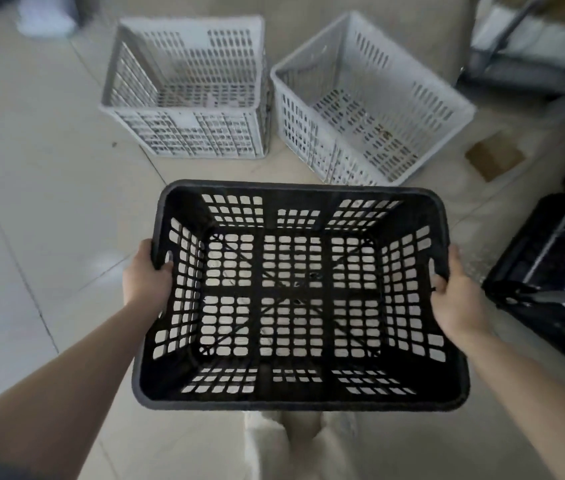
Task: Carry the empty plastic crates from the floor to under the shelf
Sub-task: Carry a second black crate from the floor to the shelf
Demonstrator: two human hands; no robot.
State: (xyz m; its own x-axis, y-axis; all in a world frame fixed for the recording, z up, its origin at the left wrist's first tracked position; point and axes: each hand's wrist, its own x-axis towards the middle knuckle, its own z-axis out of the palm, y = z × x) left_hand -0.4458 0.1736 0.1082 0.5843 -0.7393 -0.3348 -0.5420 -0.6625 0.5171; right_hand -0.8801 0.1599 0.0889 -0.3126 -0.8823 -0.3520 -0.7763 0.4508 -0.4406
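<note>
An empty black plastic crate (296, 216) with a lattice of holes is held level in front of me, above the floor. My left hand (147, 277) grips its left rim at the handle slot. My right hand (456, 292) grips the right rim the same way. Two empty white crates stand on the tiled floor beyond it: one upright at the left (187, 133), the other (371, 109) turned at an angle to its right. No shelf is clearly in view.
A black case or crate with a metal bar (551, 271) lies on the floor at the right edge. A small cardboard piece (494, 159) lies near the right white crate. A metal frame with boxes (534, 46) stands at the top right.
</note>
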